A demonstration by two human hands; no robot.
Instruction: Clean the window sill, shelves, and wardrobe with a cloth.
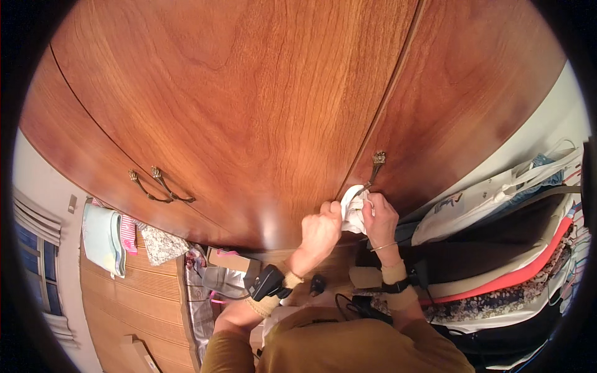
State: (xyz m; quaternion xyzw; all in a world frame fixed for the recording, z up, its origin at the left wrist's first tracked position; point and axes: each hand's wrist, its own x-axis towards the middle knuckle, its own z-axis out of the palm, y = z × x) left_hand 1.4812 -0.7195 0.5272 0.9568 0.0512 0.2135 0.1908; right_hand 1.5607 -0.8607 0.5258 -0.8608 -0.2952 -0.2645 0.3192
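A white cloth [355,210] is wrapped about the lower end of a dark metal door handle [376,169] on the right door of a wooden wardrobe [261,102]. My left hand [322,231] is closed on the cloth's left side, its knuckles near the door seam. On the cloth's right side, my right hand [381,219] pinches it between thumb and fingers. The cloth hides the handle's lower part. Both wrists bear beige bands with black devices strapped over them.
Clothes on hangers [503,261] crowd the right side, with a white bag [471,200] above them. Two more handles [161,189] are at the left. Folded cloths [103,238] lie on a bed mat [135,298], with an open box [233,261] beside it.
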